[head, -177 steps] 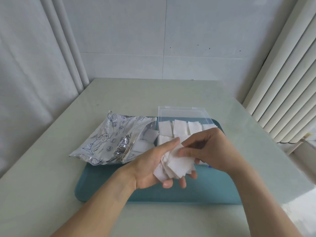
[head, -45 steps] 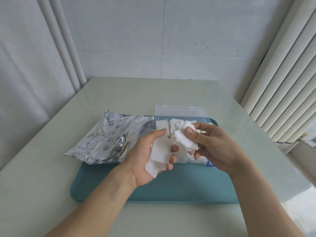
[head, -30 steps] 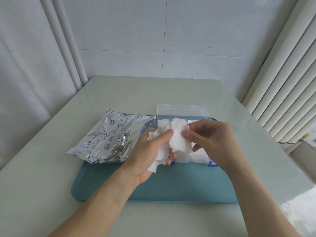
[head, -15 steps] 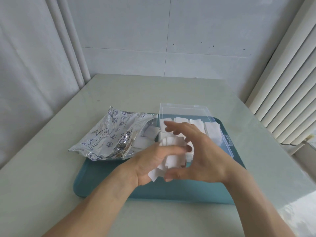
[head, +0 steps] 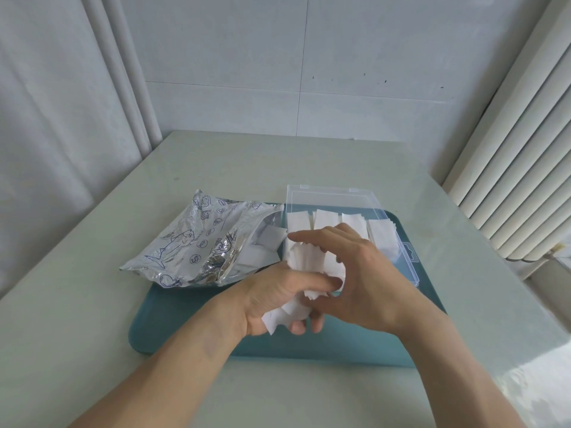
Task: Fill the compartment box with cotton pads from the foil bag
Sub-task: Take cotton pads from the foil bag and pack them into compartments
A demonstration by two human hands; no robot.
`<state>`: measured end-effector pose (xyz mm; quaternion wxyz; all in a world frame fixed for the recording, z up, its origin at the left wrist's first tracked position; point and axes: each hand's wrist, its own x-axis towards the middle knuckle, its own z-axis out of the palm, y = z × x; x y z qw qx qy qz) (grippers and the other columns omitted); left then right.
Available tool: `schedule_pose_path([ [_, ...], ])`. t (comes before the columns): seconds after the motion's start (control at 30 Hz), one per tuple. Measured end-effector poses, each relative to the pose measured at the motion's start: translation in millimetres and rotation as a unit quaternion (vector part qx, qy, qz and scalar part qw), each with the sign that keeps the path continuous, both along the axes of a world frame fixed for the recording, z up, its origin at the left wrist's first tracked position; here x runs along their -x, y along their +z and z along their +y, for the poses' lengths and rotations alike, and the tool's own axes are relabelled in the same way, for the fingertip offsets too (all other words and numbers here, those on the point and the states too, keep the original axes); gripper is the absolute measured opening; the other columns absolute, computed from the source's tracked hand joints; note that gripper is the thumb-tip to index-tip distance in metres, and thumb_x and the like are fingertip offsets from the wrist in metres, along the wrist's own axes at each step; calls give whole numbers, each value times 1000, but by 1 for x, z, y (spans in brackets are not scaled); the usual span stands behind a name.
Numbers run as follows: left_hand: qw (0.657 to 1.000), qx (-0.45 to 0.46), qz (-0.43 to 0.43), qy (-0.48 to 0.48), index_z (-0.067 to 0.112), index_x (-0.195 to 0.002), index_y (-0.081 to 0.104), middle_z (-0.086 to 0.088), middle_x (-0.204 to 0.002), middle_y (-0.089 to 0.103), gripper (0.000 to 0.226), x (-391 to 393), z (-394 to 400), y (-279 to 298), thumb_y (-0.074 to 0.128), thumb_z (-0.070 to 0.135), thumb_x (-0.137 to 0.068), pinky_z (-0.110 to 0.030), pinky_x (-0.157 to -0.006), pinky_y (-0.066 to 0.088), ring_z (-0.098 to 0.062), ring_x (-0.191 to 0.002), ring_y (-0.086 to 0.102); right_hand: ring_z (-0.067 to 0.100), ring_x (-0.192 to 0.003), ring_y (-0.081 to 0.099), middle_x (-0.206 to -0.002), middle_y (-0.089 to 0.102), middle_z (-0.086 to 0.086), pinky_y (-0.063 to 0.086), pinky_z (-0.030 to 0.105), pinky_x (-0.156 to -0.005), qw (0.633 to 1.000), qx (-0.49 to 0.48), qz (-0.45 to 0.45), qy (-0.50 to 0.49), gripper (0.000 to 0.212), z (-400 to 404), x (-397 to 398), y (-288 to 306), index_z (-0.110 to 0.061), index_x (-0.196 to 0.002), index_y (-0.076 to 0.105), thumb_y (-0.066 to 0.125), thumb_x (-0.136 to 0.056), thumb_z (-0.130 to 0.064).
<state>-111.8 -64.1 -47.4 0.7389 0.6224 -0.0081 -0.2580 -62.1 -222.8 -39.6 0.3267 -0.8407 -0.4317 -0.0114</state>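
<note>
A loose bunch of white cotton pads [head: 304, 284] is held between both hands, above the near part of a teal tray [head: 185, 319]. The left hand [head: 272, 299] is curled around the bunch from below, with the thumb laid across the top, so the pads are grasped by it. The right hand [head: 358, 273] is arched over the same bunch, its fingers bent over the top and the thumb under it; the pads are touched and held from this side too. The clear compartment box [head: 401, 251] is placed on the far right part of the tray with its lid open, and stacks of pads are seen in the far row. The foil bag [head: 197, 242] is lying just beside the box on the left, its open mouth turned toward the box, with some pads visible inside. The tray is set on a pale table [head: 92, 304].
</note>
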Motion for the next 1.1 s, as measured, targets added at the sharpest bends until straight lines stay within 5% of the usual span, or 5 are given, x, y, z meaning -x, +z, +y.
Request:
schedule_pose_path([
  [0.27, 1000, 2, -8, -6, 6, -86, 62, -11, -69, 61, 10, 1, -3, -3, 62, 9, -76, -23, -41, 36, -27, -59, 63, 3, -107, 64, -130, 47, -33, 57, 21, -73, 991, -21, 119, 53, 96, 0, 10, 7, -50, -141, 42, 87, -68, -7],
  [0.43, 995, -8, 42, -91, 16, -82, 65, -11, -80, 66, 14, 1, 2, -2, 60, 29, -87, -16, -35, 27, -20, -47, 57, 11, -121, 58, -123, 64, -15, 49, 34, -98, 986, 19, 152, 63, 60, -21, -6, 11, -30, -131, 56, 80, -76, -26],
  [0.6, 991, 4, 65, -113, 11, -83, 59, -12, -76, 64, 13, -1, 9, -4, 61, 23, -85, -15, -32, 26, -16, -37, 47, 23, -118, 57, -128, 61, -2, 50, 40, -96, 966, -48, 224, 123, 60, -23, -8, 13, -25, -139, 55, 74, -83, -13],
  [0.77, 987, -27, 66, -147, 13, -81, 52, -10, -74, 64, 10, 1, 10, -5, 60, 16, -87, -17, -33, 21, -13, -34, 47, 13, -79, 61, -90, 69, -6, 46, 33, -74, 950, -164, 261, 53, 7, -9, -6, 6, -12, -96, 72, 67, -92, -16],
  [1.1, 977, -64, 67, -191, 13, -80, 49, -9, -75, 66, 17, -1, 9, -9, 60, 24, -88, -15, -31, 22, -12, -35, 50, 26, -95, 61, -101, 67, -1, 49, 36, -79, 957, -130, 248, 71, 12, -14, -7, 6, -14, -98, 71, 63, -96, -23],
])
